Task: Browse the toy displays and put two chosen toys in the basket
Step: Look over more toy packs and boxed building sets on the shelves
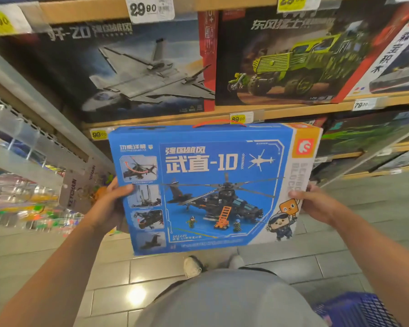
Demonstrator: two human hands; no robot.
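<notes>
A blue helicopter box [210, 187] is held upright in front of the shelves, gripped at its two side edges: the left hand [111, 204] is closed on the left edge with the thumb laid over the printed front, and the right hand [316, 201] is closed on the right edge in the same way. A thin red carry handle [219, 122] is seen along the top of the box. Behind it, a jet box [128, 72] and a green truck box [300, 60] are stood on the shelf [175, 119] above yellow price tags. The blue basket [357, 310] is seen low at the right, beside the person, on the tiled floor [118, 267]; only a corner of it is in view, so what it holds cannot be told.

The step in hand is judged to be the inspection of a candidate toy. If the box is chosen, it should be kept in both hands, turned flat or edge-down to suit the basket opening, swung down and to the right clear of the body, and released only once it is borne by the basket
</notes>
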